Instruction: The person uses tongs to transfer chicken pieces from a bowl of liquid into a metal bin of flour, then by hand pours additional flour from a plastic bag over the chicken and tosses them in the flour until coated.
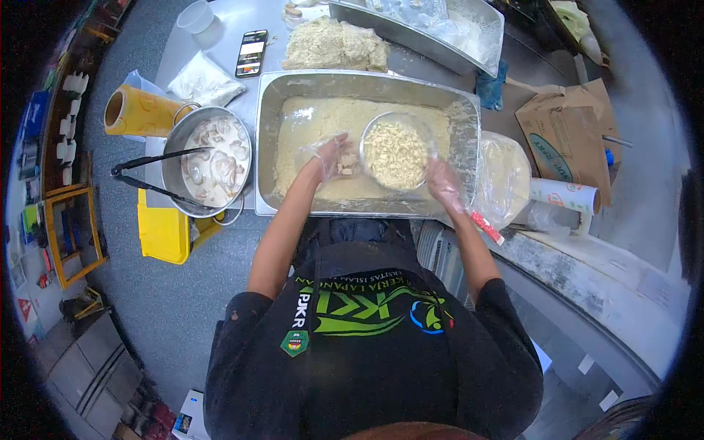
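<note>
A deep steel tray (265, 143) holds pale flour. Over its right half, my right hand (444, 181), in a clear plastic glove, grips the right rim of a round strainer (397, 151) full of pale crumbly lumps. My left hand (329, 157), also gloved, is low over the flour just left of the strainer, its fingers blurred beside a floury clump (346, 164); whether it holds anything is unclear. To the left stands a steel pot (168, 148) with raw meat pieces in white liquid (217, 159) and black tongs (159, 157) resting across its rim.
Behind the tray lie floury coated pieces (335, 47), a phone (252, 53), a white plastic bag (204, 80) and a second steel tray (423, 41). A roll of film (143, 113) is left of the pot. On the right are a bag of flour (501, 176), another roll (566, 195) and a cardboard box (566, 137).
</note>
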`<state>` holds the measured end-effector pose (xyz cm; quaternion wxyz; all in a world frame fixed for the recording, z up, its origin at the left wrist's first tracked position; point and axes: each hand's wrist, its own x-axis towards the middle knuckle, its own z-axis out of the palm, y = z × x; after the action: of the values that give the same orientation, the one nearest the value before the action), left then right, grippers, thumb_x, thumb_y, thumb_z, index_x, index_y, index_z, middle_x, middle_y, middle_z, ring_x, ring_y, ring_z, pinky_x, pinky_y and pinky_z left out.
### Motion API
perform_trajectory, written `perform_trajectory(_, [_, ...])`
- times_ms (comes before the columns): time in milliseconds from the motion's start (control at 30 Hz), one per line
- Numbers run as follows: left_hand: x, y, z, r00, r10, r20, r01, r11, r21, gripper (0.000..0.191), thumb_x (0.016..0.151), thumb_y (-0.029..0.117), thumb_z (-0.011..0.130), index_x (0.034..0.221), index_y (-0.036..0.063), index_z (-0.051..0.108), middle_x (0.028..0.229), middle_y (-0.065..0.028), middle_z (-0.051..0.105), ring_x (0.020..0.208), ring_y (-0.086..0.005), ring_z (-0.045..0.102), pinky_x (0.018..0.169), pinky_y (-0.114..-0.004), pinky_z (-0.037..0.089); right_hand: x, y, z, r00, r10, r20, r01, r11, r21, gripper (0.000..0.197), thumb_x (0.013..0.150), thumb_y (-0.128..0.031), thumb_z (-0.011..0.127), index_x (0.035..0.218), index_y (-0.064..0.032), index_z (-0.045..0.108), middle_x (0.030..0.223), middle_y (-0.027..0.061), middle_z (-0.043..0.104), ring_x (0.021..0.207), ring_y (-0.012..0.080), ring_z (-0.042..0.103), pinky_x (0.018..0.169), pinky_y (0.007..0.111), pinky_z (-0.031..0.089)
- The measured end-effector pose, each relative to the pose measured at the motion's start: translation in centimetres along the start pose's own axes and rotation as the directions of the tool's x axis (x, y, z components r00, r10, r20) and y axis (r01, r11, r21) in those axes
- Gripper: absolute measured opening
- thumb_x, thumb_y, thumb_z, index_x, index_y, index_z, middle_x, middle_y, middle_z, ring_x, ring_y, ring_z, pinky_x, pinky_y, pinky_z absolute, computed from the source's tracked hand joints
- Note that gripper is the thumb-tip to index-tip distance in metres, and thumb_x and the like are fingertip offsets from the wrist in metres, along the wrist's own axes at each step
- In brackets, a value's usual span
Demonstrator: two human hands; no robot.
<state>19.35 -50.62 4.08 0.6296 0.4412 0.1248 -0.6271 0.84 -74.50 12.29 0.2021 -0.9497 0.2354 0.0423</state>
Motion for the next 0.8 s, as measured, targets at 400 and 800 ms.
perform_trajectory(400, [-2.8,0.9,3.0,0.988,0.048,-0.145,-0.027,0.99,0.14,0.051,0.088,0.045,0.033,0.124,0.0083,0.038,0.113,-0.0092,0.049,0.095,-0.0251,0.051,0.082,-0.046,0.043,-1.7,-2.2,-2.3,0.998,-0.057,-0.037,0.058,0.998,0.016,0.037,0.089,-0.029,0.033,0.083,0.0007,0.055,0.076,0.0266,0.055,0.075,0.0434,0.054,0.066,0.05,0.041])
perform_trajectory(800, [-3.4,1.1,3.4,0.992,-0.02,-0.124,0.033,0.994,0.107,0.05,0.088,0.044,0.034,0.122,0.0075,0.04,0.114,-0.0097,0.047,0.1,-0.0279,0.048,0.085,-0.046,0.04,-1.4,-2.3,-3.2,0.979,0.157,0.127,-0.152,0.987,-0.05,0.037,0.09,-0.029,0.03,0.088,-0.0013,0.054,0.081,0.0244,0.057,0.077,0.0432,0.054,0.07,0.051,0.041])
